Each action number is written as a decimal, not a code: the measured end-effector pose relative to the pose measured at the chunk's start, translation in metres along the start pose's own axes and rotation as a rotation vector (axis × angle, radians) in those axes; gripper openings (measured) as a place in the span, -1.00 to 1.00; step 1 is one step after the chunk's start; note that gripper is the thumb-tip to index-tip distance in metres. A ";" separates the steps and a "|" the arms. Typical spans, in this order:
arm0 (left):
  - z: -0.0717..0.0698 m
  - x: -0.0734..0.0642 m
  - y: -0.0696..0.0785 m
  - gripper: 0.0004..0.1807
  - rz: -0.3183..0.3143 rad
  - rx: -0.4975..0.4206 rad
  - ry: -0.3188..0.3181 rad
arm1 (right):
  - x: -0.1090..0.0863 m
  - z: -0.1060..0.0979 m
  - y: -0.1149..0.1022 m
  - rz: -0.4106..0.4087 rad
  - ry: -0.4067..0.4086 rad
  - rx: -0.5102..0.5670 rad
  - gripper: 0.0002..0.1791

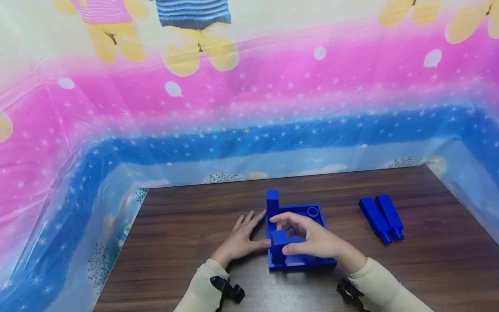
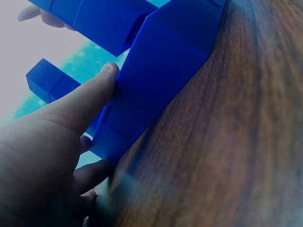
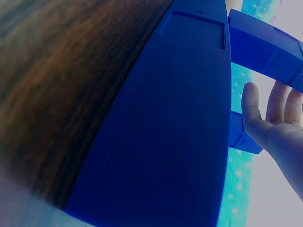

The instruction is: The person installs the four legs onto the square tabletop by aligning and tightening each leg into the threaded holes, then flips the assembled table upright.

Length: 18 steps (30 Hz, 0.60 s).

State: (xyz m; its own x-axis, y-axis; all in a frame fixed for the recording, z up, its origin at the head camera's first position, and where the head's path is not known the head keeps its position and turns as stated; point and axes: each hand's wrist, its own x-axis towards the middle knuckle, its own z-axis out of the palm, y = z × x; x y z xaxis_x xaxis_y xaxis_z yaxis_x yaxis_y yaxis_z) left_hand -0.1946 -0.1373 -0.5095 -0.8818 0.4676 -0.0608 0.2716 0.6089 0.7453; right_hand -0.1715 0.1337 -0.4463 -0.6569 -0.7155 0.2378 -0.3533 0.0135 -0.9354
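Observation:
A blue plastic tray-like top (image 1: 328, 260) lies on the table, a round socket showing in its far right corner. One square blue leg (image 1: 272, 201) stands upright at its far left corner. At the near left corner stands another blue leg (image 1: 279, 251), with my right hand (image 1: 315, 236) curled around its upper end, thumb at the near side and fingers behind. My left hand (image 1: 243, 238) rests along the left wall, fingers fairly straight. In the left wrist view its thumb (image 2: 90, 97) touches the upper edge of the wall (image 2: 147, 80).
Two loose blue legs (image 1: 375, 219) (image 1: 390, 214) lie side by side on the brown wooden table (image 1: 187, 216) at the right, their narrow round ends pointing toward me. A patterned pink and blue cloth (image 1: 249, 108) hangs behind the table and along its sides.

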 end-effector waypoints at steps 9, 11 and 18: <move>0.000 -0.001 0.000 0.02 -0.005 -0.005 0.000 | 0.000 -0.001 0.002 -0.019 -0.004 0.000 -0.34; 0.000 -0.001 0.001 0.02 -0.004 -0.005 0.000 | 0.000 -0.001 0.003 -0.025 -0.010 0.005 -0.32; 0.000 -0.001 0.000 0.03 -0.003 0.003 -0.004 | 0.000 -0.003 0.002 -0.040 -0.054 0.036 -0.29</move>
State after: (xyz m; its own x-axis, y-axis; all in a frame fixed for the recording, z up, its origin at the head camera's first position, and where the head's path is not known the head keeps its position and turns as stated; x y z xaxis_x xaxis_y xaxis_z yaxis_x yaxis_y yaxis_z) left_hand -0.1938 -0.1375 -0.5092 -0.8812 0.4682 -0.0653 0.2700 0.6119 0.7434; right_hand -0.1741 0.1356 -0.4474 -0.6055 -0.7518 0.2612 -0.3538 -0.0397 -0.9345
